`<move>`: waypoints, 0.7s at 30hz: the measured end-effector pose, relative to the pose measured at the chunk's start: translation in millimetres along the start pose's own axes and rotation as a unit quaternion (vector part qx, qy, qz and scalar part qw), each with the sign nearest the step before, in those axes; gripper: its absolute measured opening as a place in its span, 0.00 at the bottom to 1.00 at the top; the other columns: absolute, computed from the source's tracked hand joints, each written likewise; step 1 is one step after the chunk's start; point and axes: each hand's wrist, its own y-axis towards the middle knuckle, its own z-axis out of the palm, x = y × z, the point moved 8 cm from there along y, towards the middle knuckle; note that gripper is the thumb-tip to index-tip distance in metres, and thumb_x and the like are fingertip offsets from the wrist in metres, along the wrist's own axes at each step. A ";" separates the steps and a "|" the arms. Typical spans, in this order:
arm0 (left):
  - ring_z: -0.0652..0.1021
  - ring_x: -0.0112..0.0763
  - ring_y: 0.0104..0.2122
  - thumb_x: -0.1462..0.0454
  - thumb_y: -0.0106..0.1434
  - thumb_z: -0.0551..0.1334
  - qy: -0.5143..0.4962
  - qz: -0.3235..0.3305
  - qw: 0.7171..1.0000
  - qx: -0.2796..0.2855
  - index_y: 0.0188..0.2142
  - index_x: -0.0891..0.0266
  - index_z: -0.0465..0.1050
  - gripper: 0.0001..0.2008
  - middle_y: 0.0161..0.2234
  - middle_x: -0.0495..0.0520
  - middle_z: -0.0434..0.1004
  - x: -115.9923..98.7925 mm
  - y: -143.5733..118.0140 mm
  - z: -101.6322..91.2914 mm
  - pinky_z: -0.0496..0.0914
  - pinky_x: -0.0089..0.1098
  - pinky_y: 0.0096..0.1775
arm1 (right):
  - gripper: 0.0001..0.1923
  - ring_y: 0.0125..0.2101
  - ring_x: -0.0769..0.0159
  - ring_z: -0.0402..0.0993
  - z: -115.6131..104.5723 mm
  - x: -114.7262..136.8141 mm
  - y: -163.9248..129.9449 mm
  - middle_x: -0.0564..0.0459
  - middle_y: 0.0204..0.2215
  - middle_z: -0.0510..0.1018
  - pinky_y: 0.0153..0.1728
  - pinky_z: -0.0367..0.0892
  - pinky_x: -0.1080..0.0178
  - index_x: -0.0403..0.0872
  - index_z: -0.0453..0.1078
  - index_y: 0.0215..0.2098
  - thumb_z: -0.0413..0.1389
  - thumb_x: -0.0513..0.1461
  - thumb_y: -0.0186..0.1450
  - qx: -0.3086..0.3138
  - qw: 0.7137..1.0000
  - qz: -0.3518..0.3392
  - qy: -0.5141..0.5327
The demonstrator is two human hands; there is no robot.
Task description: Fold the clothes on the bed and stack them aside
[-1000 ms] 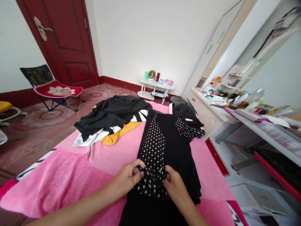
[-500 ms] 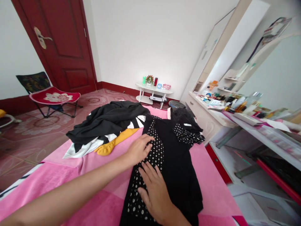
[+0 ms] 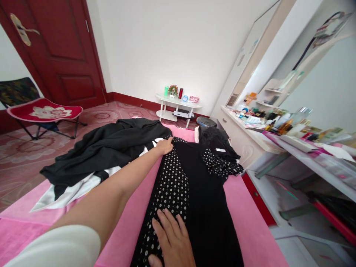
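Note:
A black dress (image 3: 205,193) with a white-dotted panel lies spread over the pink bedspread (image 3: 125,226). At its far left edge, by the shoulder, my left hand (image 3: 166,145) is closed with the fingers curled on the dotted cloth. My right hand (image 3: 175,241) rests flat on the lower part of the panel, fingers spread. A dotted sleeve (image 3: 219,165) is bunched at the dress's far right. Left of the dress, a heap of black clothing (image 3: 111,148) overlaps a white-and-black piece (image 3: 75,189), and my left forearm covers part of it.
Dark folded clothing (image 3: 214,139) lies beyond the sleeve. A dressing table (image 3: 250,137) crowded with bottles stands to the right. A folding chair (image 3: 50,111) is near the red door (image 3: 63,52). A small white table (image 3: 178,102) stands by the far wall.
My left hand has moved from the middle of the dotted panel to the far left shoulder and closed there. The right hand has slid nearer to me. The view has shifted slightly.

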 end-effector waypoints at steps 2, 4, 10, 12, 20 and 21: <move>0.74 0.48 0.50 0.58 0.67 0.47 0.022 -0.023 0.999 0.008 0.59 0.63 0.57 0.23 0.52 0.65 0.71 3.1 10.7 2.8 0.67 0.46 0.49 | 0.38 0.62 0.52 0.53 1.9 -1.6 -0.3 0.53 0.64 0.53 0.60 0.50 0.43 0.55 0.48 0.65 0.55 0.47 0.60 -0.002 1.000 0.000 0.005; 0.73 0.50 0.51 0.52 0.66 0.49 0.041 -0.030 0.999 0.017 0.58 0.63 0.58 0.26 0.53 0.66 0.71 2.9 16.2 2.3 0.66 0.46 0.49 | 0.38 0.62 0.52 0.52 1.2 -1.4 0.0 0.54 0.65 0.52 0.61 0.49 0.44 0.55 0.47 0.66 0.55 0.47 0.60 0.010 1.000 0.002 0.011; 0.67 0.49 0.56 0.62 0.58 0.62 0.083 0.003 0.996 0.011 0.59 0.61 0.58 0.30 0.57 0.65 0.65 -33.7 -16.5 -7.3 0.61 0.46 0.55 | 0.36 0.64 0.54 0.47 -12.0 4.5 1.2 0.55 0.66 0.49 0.62 0.46 0.43 0.55 0.47 0.66 0.54 0.45 0.62 0.044 0.998 0.018 0.036; 0.60 0.45 0.61 0.63 0.59 0.60 0.063 0.052 0.997 -0.013 0.60 0.62 0.56 0.29 0.63 0.63 0.56 -59.9 -47.8 -5.7 0.54 0.44 0.60 | 0.35 0.64 0.55 0.46 -18.8 8.2 0.2 0.55 0.66 0.49 0.62 0.44 0.44 0.54 0.48 0.66 0.53 0.44 0.62 0.045 0.998 0.025 0.046; 0.56 0.35 0.63 0.51 0.67 0.49 -0.211 0.122 0.968 0.063 0.59 0.60 0.61 0.26 0.62 0.54 0.58 -89.5 -185.5 44.4 0.52 0.39 0.62 | 0.27 0.63 0.61 0.49 -49.0 22.9 -5.9 0.53 0.64 0.57 0.64 0.43 0.48 0.53 0.56 0.62 0.51 0.43 0.65 0.002 0.995 0.055 0.084; 0.55 0.34 0.63 0.53 0.67 0.49 -0.217 0.117 0.968 0.047 0.59 0.59 0.62 0.24 0.62 0.53 0.58 -84.8 -193.9 45.5 0.51 0.39 0.63 | 0.24 0.63 0.62 0.51 -50.8 25.1 -6.5 0.53 0.62 0.59 0.63 0.44 0.49 0.52 0.59 0.60 0.51 0.43 0.65 -0.008 0.994 0.054 0.091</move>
